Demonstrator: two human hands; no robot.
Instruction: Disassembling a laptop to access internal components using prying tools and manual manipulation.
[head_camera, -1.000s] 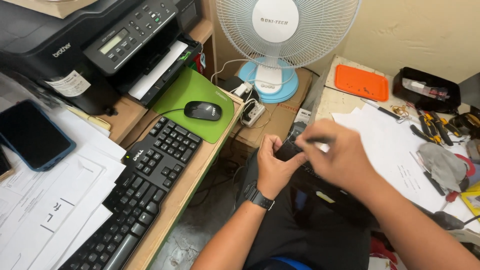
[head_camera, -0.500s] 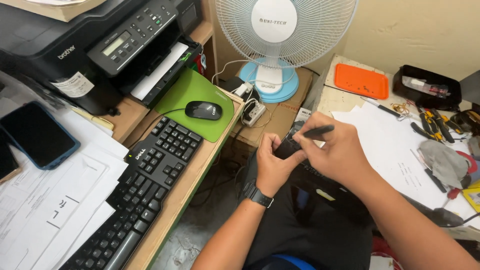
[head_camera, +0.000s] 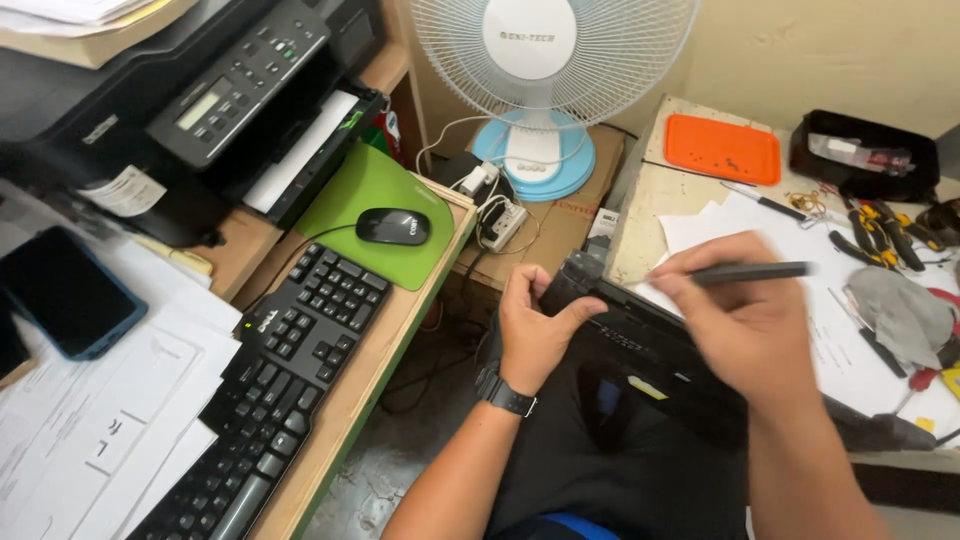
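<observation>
On the far left a blue phone (head_camera: 62, 292) lies on white papers (head_camera: 110, 420), and a black printer (head_camera: 190, 110) sits behind them. A black keyboard (head_camera: 270, 390) runs along the near edge of the wooden counter (head_camera: 385, 345). A black mouse (head_camera: 393, 226) rests on a green pad (head_camera: 370, 205) just past it. A white and blue fan (head_camera: 545, 90) stands further back.

In the middle, the left hand (head_camera: 533, 335) is closed around the left end of a long black machine part (head_camera: 640, 350) that lies across the person's lap. The thumb and fingers wrap that end and hold it steady. A black watch (head_camera: 505, 390) sits on that wrist.

The right hand (head_camera: 740, 320) is curled shut on a thin black tool (head_camera: 750, 271), maybe a screwdriver. A second ago this hand was low and pressed close to the left hand, with the tool tip down at the part. Now it has lifted and moved to the right, and the tool lies flat, pointing right, away from the part. So the tool is no longer working on the part, while the left hand keeps its same grip. It looks like one small bit of the work at that end is over, or the hand is taking a new hold on the tool.

On the right, an orange tray (head_camera: 722, 148) and more hand tools (head_camera: 880, 225) lie on the far counter (head_camera: 650, 215), near white paper.
</observation>
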